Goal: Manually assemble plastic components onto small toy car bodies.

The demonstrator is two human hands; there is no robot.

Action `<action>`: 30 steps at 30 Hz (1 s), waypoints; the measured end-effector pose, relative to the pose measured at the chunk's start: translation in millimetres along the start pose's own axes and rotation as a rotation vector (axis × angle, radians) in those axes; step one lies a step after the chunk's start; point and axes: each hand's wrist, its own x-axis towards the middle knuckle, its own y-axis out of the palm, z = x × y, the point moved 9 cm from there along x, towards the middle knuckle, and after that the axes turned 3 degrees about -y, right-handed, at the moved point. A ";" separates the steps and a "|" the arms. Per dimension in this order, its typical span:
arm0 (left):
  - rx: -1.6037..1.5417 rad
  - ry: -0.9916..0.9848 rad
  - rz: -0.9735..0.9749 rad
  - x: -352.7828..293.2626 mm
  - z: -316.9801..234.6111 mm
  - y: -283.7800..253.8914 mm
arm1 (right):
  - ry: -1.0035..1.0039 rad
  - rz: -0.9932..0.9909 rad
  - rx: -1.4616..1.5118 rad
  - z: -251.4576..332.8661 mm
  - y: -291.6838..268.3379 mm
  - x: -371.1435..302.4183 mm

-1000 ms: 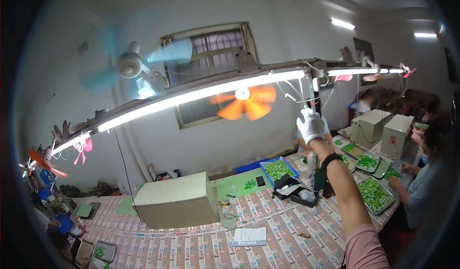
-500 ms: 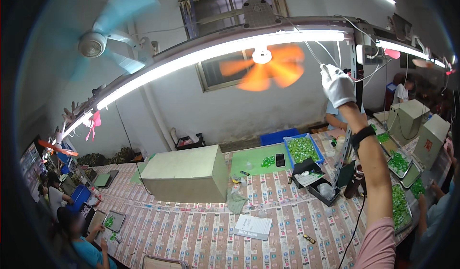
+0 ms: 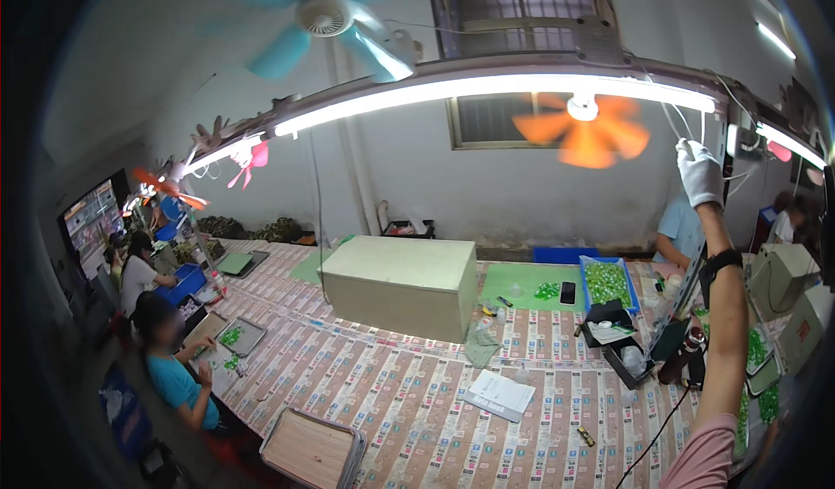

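Cords (image 3: 671, 122), thin and pale, 3 by appearance, just above the raised right hand (image 3: 700, 176), hanging from under the right end of a bright light tube (image 3: 487, 87). Leftmost 2 slanting down and to the right toward the gloved fingers (image 3: 685, 150), the other nearly upright. Long axis of the cords therefore roughly along the line of the fingers, which point up and a little left, rather than across it. Fingers narrow and bent, near or touching the lower visible part of the slanting cords; impossible to tell from this view whether pinching 1 or only resting against it. Right hand plainly the nearer, on an arm stretched up from the lower right, with a black band (image 3: 720, 263) near the wrist; left hand out of view. Orange fan (image 3: 587, 147) left of the cords, apart from the fingers. Well below, pale box (image 3: 400, 296) and notebook (image 3: 498, 393) on the table (image 3: 417, 437).
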 end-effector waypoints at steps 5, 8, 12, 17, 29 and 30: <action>-0.104 -0.049 -0.055 -21.8 1.8 30.3 | 0.067 0.071 -0.023 -14.9 12.2 10.1; -0.153 -0.068 -0.102 -15.3 -3.4 27.8 | 0.034 0.015 -0.002 -26.6 26.9 8.6; -0.188 -0.096 -0.147 -12.6 0.3 32.7 | 0.011 -0.015 -0.043 -37.8 37.9 11.5; -0.199 -0.124 -0.168 -15.7 0.5 36.5 | -0.102 -0.049 -0.068 -9.7 34.9 11.4; -0.186 -0.134 -0.201 -15.5 -15.8 35.4 | -0.143 0.041 0.120 -27.9 61.6 14.3; -0.187 -0.134 -0.206 -14.7 -17.8 36.6 | -0.108 0.104 0.308 -42.4 78.8 14.3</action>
